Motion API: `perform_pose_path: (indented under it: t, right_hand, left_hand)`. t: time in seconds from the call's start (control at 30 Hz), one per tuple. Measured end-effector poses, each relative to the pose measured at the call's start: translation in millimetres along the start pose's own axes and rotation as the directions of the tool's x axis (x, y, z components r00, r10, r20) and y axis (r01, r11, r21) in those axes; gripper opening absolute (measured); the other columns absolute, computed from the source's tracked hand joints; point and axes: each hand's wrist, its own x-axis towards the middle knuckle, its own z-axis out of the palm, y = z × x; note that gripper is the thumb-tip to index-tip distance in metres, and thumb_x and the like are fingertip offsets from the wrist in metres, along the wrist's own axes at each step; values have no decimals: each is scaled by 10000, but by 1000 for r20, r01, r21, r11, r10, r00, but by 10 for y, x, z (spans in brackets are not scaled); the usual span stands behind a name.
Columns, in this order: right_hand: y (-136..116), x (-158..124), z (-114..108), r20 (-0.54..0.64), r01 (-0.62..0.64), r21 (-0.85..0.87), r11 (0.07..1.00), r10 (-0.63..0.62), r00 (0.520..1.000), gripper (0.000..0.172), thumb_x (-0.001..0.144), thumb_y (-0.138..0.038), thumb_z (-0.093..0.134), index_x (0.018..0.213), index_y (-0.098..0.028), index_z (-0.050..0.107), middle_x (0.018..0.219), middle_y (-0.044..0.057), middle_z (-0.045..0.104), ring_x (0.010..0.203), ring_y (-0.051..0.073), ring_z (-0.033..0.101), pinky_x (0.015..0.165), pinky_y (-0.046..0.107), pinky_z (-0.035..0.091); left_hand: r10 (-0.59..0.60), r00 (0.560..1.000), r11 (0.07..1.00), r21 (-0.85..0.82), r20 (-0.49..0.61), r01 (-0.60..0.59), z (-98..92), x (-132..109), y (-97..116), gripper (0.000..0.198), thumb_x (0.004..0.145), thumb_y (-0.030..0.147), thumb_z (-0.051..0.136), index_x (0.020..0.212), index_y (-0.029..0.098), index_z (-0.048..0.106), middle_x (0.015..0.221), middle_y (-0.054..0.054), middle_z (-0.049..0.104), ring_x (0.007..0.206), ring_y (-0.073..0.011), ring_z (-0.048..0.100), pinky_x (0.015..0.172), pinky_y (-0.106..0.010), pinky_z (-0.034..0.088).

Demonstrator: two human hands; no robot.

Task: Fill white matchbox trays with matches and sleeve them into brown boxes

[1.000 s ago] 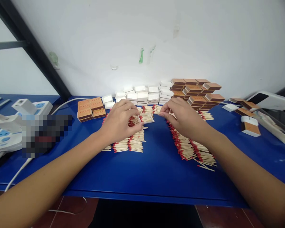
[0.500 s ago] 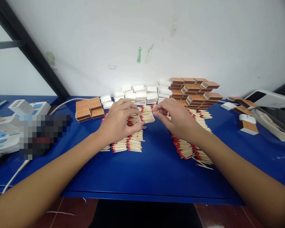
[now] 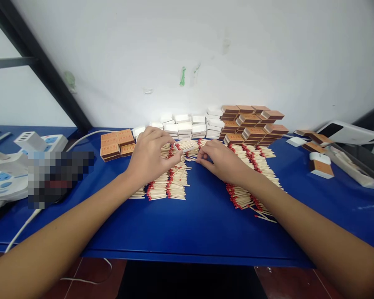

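Note:
My left hand [image 3: 152,153] grips a small white matchbox tray [image 3: 192,148] between thumb and fingers. Red-tipped matches [image 3: 183,145] lie in the tray. Just to its right, my right hand [image 3: 220,162] has its fingertips pinched together near the tray and some loose matches; what the pinch holds, if anything, is too small to make out. Rows of matches [image 3: 176,187] spread under and beside my left hand. A second spread of matches [image 3: 239,195] lies under and beyond my right wrist.
White inner trays [image 3: 183,128] are stacked along the wall. Brown matchbox sleeves [image 3: 252,132] are piled behind the right-hand matches. Closed-looking matchboxes [image 3: 109,145] sit at left, near a power strip [image 3: 54,143] and cables. More sleeves [image 3: 322,168] and a white device [image 3: 349,131] lie at right.
The tray in my left hand has moved slightly left and away from me. My right hand has shifted a little left and lower, its fingertips now below the tray's right end.

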Motion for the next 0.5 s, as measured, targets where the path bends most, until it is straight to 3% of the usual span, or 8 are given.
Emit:
perform_pose_path:
  t: [0.5]
  right_hand:
    - [61,-17,-30,36,-1,-45,999,3,999,176,1067,-284,589,905,-230,632,993,120,678,1037,315,597,910,446,481]
  left_hand:
    - [12,1000,1000,-4,3,-12,-1,2,-3,184,943,394,777,1021,230,800,1076,-80,802,1128,-317,659,1032,-515,539]
